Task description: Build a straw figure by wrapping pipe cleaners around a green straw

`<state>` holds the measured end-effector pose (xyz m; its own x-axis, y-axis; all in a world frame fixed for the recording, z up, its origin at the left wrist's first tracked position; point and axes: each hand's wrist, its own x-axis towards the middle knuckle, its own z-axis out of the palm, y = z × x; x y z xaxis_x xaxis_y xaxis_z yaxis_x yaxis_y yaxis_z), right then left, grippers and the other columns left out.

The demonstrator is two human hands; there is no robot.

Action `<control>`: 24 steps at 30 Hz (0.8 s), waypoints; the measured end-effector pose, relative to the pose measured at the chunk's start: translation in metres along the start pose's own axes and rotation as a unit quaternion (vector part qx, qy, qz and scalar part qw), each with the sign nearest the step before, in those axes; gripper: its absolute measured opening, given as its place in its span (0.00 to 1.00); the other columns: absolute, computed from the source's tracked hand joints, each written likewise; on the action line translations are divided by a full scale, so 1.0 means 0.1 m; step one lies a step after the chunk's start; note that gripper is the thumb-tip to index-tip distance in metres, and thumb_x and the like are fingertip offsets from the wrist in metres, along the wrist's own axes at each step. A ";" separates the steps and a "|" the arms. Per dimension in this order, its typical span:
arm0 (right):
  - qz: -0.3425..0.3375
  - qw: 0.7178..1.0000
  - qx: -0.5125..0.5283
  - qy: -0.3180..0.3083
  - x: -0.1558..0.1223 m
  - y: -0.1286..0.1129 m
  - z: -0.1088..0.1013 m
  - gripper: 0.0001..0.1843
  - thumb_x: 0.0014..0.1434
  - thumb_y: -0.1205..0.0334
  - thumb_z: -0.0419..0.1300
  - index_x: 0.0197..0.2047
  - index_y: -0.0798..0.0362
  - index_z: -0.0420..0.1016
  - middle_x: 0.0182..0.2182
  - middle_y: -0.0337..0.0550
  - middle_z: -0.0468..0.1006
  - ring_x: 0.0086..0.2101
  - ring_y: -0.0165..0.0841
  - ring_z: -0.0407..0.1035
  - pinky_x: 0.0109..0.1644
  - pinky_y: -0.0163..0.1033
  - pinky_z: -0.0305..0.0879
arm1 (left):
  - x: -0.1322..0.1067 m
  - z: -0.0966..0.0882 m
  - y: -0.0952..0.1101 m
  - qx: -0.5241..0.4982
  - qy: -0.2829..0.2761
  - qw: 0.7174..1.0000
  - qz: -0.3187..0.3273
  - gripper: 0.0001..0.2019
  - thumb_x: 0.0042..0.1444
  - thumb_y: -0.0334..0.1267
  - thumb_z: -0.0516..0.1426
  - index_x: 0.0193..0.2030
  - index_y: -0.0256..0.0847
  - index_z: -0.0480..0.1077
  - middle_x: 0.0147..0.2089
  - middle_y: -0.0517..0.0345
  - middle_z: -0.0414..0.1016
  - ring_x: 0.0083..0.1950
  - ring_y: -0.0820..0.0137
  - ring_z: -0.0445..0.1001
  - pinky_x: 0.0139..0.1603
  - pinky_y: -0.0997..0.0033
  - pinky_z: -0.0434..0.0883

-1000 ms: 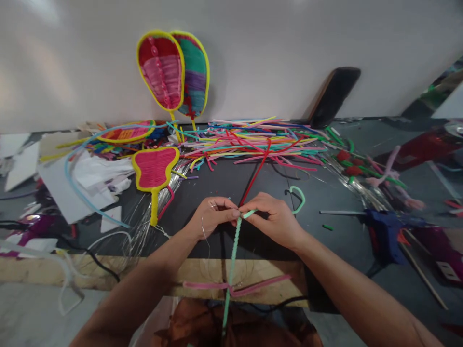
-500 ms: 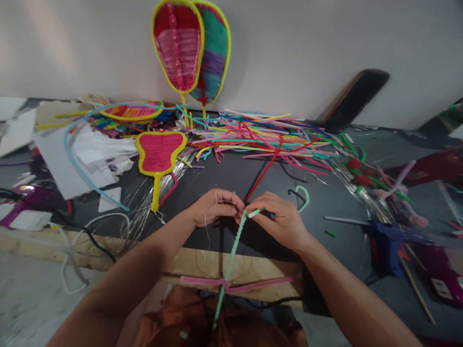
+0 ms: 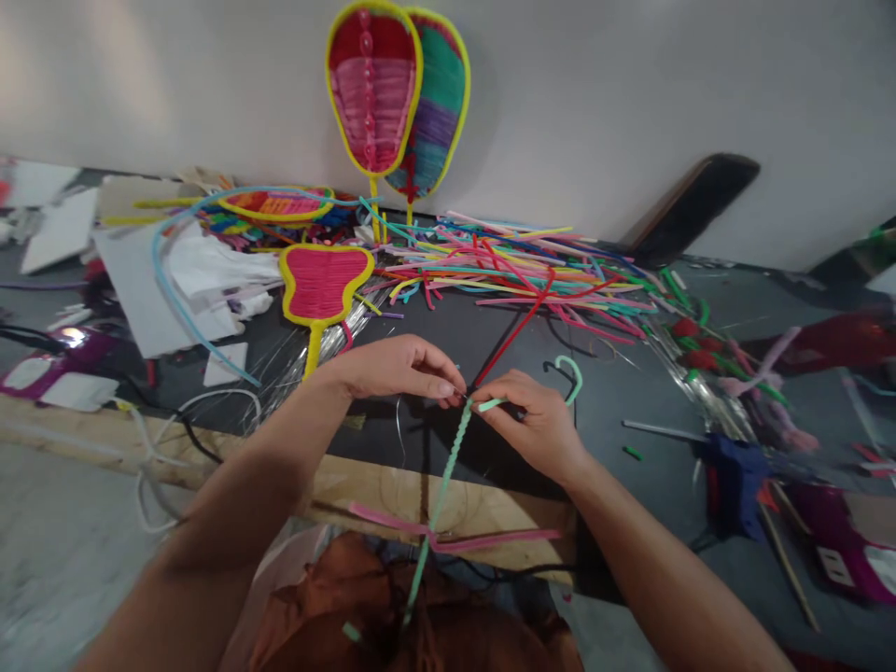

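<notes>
Left hand [image 3: 402, 367] shifts left, toward pink fan [image 3: 318, 285]

Green stem [image 3: 448, 469] runs near and slightly left from fingertips. Right hand [image 3: 538, 417], closer, pinches its far end; left's thumb and finger look closed on thin wire [image 3: 399, 431].

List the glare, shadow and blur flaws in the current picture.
Head view: pale glare streaks the wall at upper left; head view: dark shadows fall on the table below the left hand and right hand; head view: the red object near the right edge is smeared.
</notes>
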<state>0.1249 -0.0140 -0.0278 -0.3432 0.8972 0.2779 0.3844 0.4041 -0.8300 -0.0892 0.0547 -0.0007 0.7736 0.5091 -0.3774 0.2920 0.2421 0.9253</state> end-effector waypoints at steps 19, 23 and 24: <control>0.072 0.995 0.069 0.030 -0.02 -0.01 -0.06 0.07 0.56 0.62 0.59 0.36 0.53 0.76 0.30 0.42 0.79 0.29 0.30 0.71 0.33 0.33 0.65 | 0.08 0.08 0.18 0.086 0.022 0.995 -0.051 0.06 0.44 0.36 0.62 0.28 0.35 0.76 0.24 0.61 0.75 0.27 0.76 0.69 0.32 0.78 0.64; 0.081 0.994 0.072 0.003 -0.01 -0.03 -0.07 0.07 0.56 0.62 0.57 0.32 0.54 0.76 0.26 0.40 0.78 0.26 0.29 0.70 0.31 0.32 0.63 | 0.11 0.05 0.18 0.076 0.021 0.994 -0.076 0.05 0.43 0.35 0.62 0.28 0.36 0.76 0.24 0.62 0.76 0.27 0.77 0.70 0.33 0.78 0.64; 0.083 0.994 0.072 0.005 -0.01 -0.03 -0.06 0.07 0.56 0.63 0.57 0.32 0.54 0.76 0.26 0.40 0.78 0.26 0.29 0.70 0.31 0.32 0.63 | 0.12 0.05 0.18 0.074 0.021 0.994 -0.082 0.04 0.43 0.34 0.62 0.28 0.37 0.76 0.24 0.62 0.76 0.27 0.77 0.70 0.32 0.79 0.63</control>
<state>0.1292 -0.0151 -0.0223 -0.2761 0.9514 0.1362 0.3082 0.2219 -0.9251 -0.0724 0.0612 0.0114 0.6862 0.5071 -0.5216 0.4935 0.2022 0.8459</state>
